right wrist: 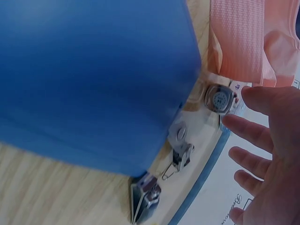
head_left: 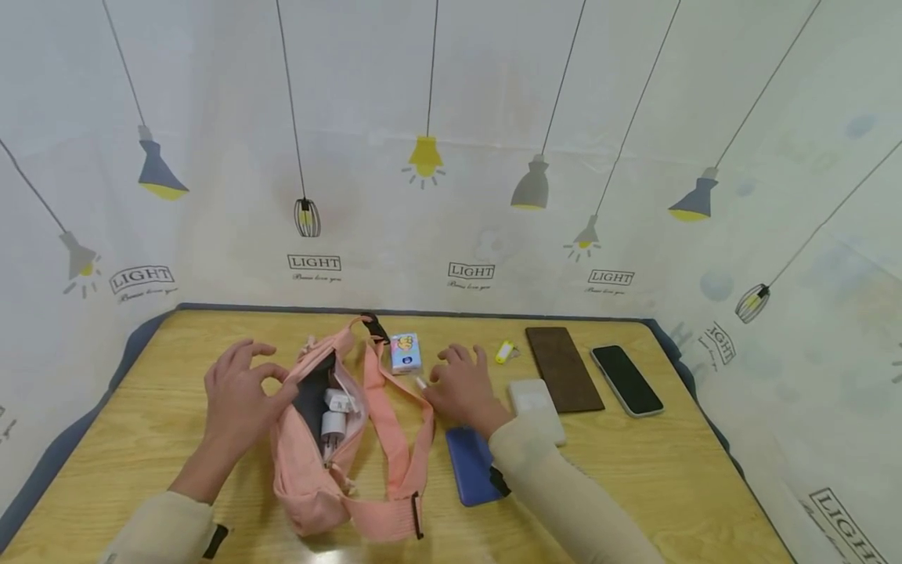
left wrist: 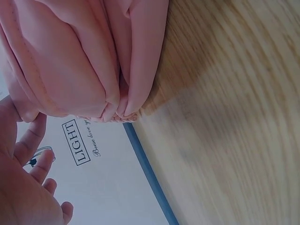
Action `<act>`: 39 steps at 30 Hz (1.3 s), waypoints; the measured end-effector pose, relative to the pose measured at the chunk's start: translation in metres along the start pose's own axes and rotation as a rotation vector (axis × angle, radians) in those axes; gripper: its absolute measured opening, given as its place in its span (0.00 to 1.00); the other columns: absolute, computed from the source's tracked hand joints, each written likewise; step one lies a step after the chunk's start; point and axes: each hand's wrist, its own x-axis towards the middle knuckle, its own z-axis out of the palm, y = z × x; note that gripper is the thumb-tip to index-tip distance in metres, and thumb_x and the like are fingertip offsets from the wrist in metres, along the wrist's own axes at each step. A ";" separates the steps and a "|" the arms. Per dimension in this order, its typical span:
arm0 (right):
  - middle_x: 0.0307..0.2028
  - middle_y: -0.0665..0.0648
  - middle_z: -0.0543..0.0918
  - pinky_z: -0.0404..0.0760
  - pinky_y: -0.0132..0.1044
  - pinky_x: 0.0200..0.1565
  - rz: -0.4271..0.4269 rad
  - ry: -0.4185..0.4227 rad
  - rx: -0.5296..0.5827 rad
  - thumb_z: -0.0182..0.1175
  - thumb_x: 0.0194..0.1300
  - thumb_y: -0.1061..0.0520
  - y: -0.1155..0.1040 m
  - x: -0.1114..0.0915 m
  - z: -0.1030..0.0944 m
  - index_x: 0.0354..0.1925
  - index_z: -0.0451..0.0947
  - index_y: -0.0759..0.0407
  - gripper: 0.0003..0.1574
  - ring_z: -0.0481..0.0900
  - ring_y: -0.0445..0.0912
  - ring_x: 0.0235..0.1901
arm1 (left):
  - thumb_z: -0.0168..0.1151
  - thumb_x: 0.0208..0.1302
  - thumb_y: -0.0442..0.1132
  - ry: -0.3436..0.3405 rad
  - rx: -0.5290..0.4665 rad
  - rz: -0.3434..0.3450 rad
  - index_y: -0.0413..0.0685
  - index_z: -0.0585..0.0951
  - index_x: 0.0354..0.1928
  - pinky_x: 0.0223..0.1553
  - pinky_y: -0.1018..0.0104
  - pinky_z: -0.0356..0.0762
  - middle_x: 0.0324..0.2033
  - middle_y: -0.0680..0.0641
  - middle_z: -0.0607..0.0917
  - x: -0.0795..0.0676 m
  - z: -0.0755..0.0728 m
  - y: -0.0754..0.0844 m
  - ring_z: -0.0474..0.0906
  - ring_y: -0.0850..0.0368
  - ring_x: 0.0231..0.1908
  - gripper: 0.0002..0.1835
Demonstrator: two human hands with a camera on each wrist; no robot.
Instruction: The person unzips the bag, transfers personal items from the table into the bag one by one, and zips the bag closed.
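A pink waist bag lies unzipped on the wooden table, its strap looped to the right. Inside it are white charger plugs. With thumb and index finger my left hand pinches the bag's left rim; its other fingers are spread. My right hand is beyond the strap, thumb and index fingertips about a small white object. In the right wrist view a small metal-framed piece with a round dial shows at those fingertips. A small tissue pack lies just behind.
Right of the bag lie a blue flat case, partly under my right forearm, a white power bank, a brown wallet and a dark-screened phone. A yellow key tag lies farther back. Lamp-patterned cloth encloses the table.
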 end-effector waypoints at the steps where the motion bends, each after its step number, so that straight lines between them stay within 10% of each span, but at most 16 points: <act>1: 0.56 0.51 0.78 0.54 0.62 0.68 -0.001 0.002 -0.005 0.58 0.63 0.36 -0.001 0.000 0.001 0.35 0.85 0.45 0.19 0.66 0.50 0.65 | 0.65 0.55 0.40 0.002 -0.002 0.002 0.43 0.85 0.25 0.62 0.32 0.48 0.54 0.38 0.76 0.000 0.001 0.000 0.57 0.35 0.66 0.08; 12: 0.53 0.51 0.80 0.55 0.61 0.67 0.033 -0.044 -0.022 0.50 0.64 0.27 -0.001 0.002 0.007 0.16 0.77 0.44 0.32 0.67 0.51 0.64 | 0.65 0.54 0.40 0.011 -0.010 0.011 0.43 0.85 0.25 0.61 0.31 0.49 0.54 0.38 0.76 -0.001 0.003 0.000 0.58 0.34 0.65 0.08; 39: 0.56 0.50 0.80 0.54 0.61 0.68 0.097 -0.062 0.060 0.56 0.65 0.36 0.009 0.003 -0.001 0.22 0.85 0.47 0.24 0.68 0.50 0.64 | 0.65 0.54 0.40 0.018 -0.011 0.014 0.42 0.85 0.25 0.61 0.31 0.49 0.54 0.38 0.76 -0.002 0.003 0.001 0.59 0.34 0.64 0.08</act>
